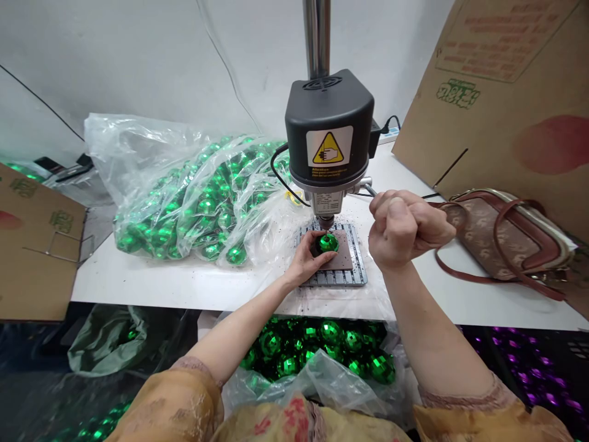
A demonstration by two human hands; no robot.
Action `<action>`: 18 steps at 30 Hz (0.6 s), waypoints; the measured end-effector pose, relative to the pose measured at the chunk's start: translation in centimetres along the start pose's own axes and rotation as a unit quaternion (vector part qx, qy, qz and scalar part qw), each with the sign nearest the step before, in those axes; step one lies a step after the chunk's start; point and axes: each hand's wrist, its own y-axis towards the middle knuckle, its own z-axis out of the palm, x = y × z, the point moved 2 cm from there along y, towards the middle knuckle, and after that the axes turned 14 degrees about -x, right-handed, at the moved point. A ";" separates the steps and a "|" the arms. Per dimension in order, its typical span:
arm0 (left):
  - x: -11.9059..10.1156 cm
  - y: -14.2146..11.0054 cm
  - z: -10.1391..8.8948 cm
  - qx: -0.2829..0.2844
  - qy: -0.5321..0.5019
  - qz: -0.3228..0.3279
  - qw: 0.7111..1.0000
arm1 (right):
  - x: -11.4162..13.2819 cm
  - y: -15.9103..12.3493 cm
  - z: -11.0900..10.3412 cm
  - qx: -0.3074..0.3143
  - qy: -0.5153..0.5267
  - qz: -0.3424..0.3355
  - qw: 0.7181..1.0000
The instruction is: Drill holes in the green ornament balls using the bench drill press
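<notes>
My left hand pinches a shiny green faceted ball on a flat brown pad over the slotted metal base of a small drill press. Directly above the ball is the drill chuck, below the black motor housing with a yellow warning label. My right hand is closed in a fist around the drill press lever, whose shaft runs from the head into my fingers. Whether the bit touches the ball is too small to tell.
Left of the press, a clear plastic bag bulges with green balls. More green balls lie in a plastic-lined container below the table's front edge. A handbag and a large cardboard box stand right; another box is left.
</notes>
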 end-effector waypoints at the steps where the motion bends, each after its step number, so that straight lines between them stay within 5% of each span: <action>1: 0.0 0.0 0.0 0.000 0.000 0.001 1.000 | -0.1 0.0 -0.1 0.005 0.006 -0.004 1.000; 9: -0.1 -0.1 0.1 -0.002 0.010 0.005 1.000 | 0.2 -1.2 -1.0 0.025 0.000 -0.024 0.999; 14: -0.9 -0.1 0.2 -0.027 0.048 0.012 0.998 | 0.3 1.9 1.8 -0.024 -0.069 0.113 0.991; 18: -3.5 -2.2 -0.7 -0.115 0.133 0.062 0.982 | -0.2 4.5 3.8 -0.002 -0.080 0.173 0.982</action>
